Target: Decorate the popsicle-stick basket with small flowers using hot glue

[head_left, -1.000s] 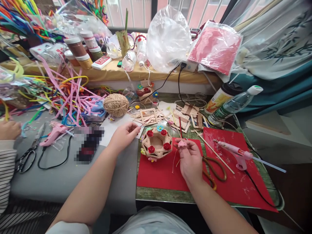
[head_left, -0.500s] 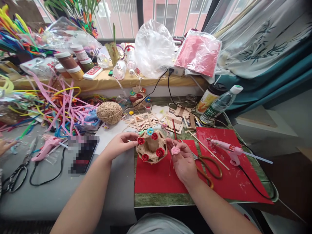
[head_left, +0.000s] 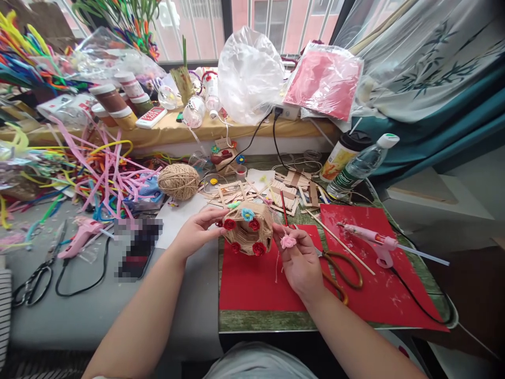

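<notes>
Your left hand point(head_left: 196, 231) tilts the twine basket point(head_left: 248, 229); your right hand point(head_left: 300, 260) fingers pinch a pink flower point(head_left: 288, 241) just beside it.

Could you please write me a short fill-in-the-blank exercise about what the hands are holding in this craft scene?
1. The left hand tilts a twine-wrapped basket decorated with small ____ roses.
2. The right hand pinches a small ____ flower.
3. The pink glue gun by the right hand lies on a ____ sheet.
4. The ball of twine lies to the ____ of the basket.

Missing words: red; pink; red; left
</notes>
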Demonstrator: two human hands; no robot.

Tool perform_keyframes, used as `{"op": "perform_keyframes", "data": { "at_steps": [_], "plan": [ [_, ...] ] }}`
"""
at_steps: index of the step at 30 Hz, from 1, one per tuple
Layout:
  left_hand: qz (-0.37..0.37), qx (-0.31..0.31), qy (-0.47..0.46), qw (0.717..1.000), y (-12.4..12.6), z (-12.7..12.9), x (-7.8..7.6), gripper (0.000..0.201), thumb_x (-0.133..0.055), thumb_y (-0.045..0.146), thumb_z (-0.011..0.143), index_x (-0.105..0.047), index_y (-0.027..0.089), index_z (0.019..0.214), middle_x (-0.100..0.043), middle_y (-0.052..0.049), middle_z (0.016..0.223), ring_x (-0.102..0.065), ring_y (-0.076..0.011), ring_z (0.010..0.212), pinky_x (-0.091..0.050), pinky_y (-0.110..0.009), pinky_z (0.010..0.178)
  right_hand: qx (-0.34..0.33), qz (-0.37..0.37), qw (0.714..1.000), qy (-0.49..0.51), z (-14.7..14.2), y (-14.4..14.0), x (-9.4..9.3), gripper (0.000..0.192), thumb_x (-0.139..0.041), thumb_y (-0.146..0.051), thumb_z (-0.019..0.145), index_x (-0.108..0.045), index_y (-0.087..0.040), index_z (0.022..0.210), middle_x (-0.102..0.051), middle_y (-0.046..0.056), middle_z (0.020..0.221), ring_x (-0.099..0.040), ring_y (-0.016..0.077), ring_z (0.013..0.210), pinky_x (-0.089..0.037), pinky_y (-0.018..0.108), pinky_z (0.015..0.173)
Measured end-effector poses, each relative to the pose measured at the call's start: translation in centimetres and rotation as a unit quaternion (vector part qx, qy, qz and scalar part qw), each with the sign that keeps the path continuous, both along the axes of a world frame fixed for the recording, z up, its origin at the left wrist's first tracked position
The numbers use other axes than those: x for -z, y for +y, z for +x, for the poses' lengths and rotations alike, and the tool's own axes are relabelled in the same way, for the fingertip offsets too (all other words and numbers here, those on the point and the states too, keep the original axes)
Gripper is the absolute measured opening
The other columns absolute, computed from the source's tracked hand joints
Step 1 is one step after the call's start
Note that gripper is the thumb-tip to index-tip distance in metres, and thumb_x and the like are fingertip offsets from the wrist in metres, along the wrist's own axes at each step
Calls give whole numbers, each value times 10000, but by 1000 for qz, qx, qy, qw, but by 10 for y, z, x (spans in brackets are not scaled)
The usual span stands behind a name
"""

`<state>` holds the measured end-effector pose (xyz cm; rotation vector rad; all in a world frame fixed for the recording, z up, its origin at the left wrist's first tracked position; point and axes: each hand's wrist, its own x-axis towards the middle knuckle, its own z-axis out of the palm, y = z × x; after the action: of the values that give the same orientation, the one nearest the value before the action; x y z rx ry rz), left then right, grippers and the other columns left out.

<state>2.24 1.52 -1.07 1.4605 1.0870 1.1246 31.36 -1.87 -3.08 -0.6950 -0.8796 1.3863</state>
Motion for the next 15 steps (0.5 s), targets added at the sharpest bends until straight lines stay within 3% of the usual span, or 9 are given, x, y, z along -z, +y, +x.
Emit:
{"op": "perform_keyframes", "data": {
  "at_steps": [5,9,15],
  "plan": [
    [-70,-32,-22,997,-5,11,1,488,-916,390,780,-789,245,1228,-685,-104,1291,-709,-258,1095,-621,-400,939,10,-57,997,59,-1,7,-3,123,-815,-305,921,-693,-301,933,-807,6,1182,-696,203,1303,-431,477,1270],
    [-148,-58,11,987,-8,16,-1,488,-852,498,835,-733,243,1233,-760,-52,997,-719,-200,843,-581,-321,768,9,-97,993,74,-1,12,-1,163,-841,-308,894,-682,-298,930,-815,5,1174,-713,212,1272,-460,484,1247],
    [-164,-61,56,983,-7,14,0,483,-820,586,824,-712,217,1117,-722,-28,855,-707,-205,772,-552,-316,716,6,-108,992,70,-2,14,7,174,-840,-335,896,-681,-302,958,-814,8,1144,-731,236,1232,-523,518,1176]
  ]
}}
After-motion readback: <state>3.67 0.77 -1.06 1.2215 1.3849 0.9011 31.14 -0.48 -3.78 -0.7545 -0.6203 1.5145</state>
